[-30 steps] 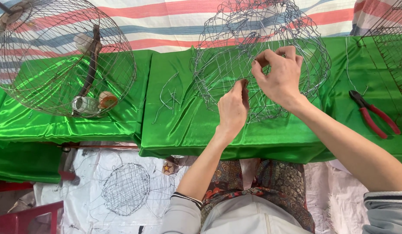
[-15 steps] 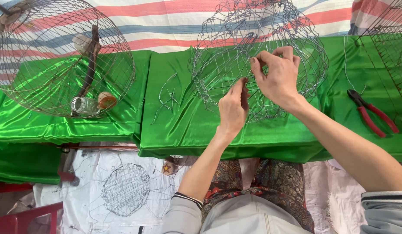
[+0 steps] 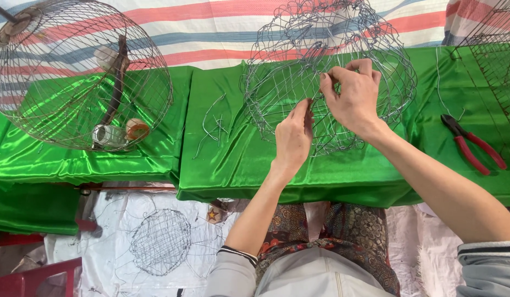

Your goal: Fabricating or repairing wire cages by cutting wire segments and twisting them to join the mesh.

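Head view | two hands: left hand (image 3: 293, 135), right hand (image 3: 351, 96), fingers pinching one wire basket (image 3: 277, 82) | one pliers (image 3: 472, 144)

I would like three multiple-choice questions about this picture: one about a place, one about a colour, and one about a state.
1. Where do the pliers lie?
A. On the green cloth, to the right of both hands
B. Inside the round cage on the left
C. On the floor beside the flat mesh disc

2. What colour are the handles of the pliers?
A. Blue
B. Red
C. Yellow

3. What are the two hands doing?
A. Both rest flat on the cloth
B. One holds the pliers
C. Both pinch wires of the unfinished wire basket

Answers:
1. A, the pliers rest on the green cloth, apart from the right hand.
2. B, both handles are red.
3. C, the left hand and the right hand both grip strands of the wire basket.
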